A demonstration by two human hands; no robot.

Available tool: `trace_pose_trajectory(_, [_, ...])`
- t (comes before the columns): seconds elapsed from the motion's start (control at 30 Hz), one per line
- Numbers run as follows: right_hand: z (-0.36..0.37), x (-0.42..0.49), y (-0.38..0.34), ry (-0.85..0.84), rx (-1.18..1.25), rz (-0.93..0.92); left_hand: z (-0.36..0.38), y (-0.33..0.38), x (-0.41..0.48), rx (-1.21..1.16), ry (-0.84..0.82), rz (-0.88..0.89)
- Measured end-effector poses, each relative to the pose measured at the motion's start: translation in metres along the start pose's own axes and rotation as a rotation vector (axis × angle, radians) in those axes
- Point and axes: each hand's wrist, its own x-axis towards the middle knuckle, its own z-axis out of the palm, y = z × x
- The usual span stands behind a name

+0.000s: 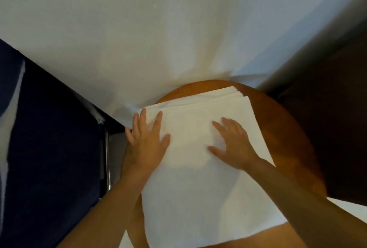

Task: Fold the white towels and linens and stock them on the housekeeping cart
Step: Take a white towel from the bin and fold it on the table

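A folded white linen point(200, 188) lies flat on a round wooden table point(282, 128), with several layered edges showing at its far end. My left hand point(148, 140) rests palm down on the linen's left edge, fingers straight and spread. Farther right, my right hand point(232, 144) presses flat on the linen's middle, fingers also spread. The linen's near edge hangs over the table toward me.
A large white sheet point(139, 29) fills the upper half of the view behind the table. A dark navy fabric surface point(49, 148) with a metal frame bar point(107, 152) stands at the left. Dark furniture point(337, 108) sits at the right.
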Motion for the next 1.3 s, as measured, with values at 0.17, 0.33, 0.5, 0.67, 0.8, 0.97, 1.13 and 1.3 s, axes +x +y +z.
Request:
trace_pose_trajectory(0.17, [0.022, 0.015, 0.007, -0.145, -0.165, 0.001, 0.021, -0.007, 0.001, 0.211, -0.063, 0.042])
trace_pose_trajectory(0.33, [0.028, 0.038, 0.01, -0.096, -0.2, 0.056, 0.033, 0.001, 0.032, 0.198, -0.169, -0.022])
trace_pose_trajectory(0.5, [0.015, 0.064, 0.019, -0.049, -0.169, 0.081, 0.03, 0.013, 0.064, 0.206, -0.165, -0.043])
trace_pose_trajectory(0.67, [0.006, 0.068, 0.013, -0.038, -0.156, 0.1, 0.018, 0.023, 0.073, 0.315, -0.22, -0.056])
trace_pose_trajectory(0.8, [-0.002, 0.055, -0.004, -0.075, -0.157, 0.164, -0.01, 0.036, 0.044, 0.424, -0.291, -0.071])
trace_pose_trajectory(0.97, [-0.026, 0.016, -0.052, -0.079, -0.176, 0.078, -0.063, 0.027, -0.012, 0.402, -0.421, -0.164])
trace_pose_trajectory(1.13, [-0.081, -0.025, -0.137, 0.104, -0.078, -0.258, -0.162, 0.025, -0.042, 0.246, -0.241, -0.188])
trace_pose_trajectory(1.3, [-0.113, -0.074, -0.249, 0.127, 0.056, -0.606, -0.263, -0.016, -0.089, 0.21, -0.054, -0.242])
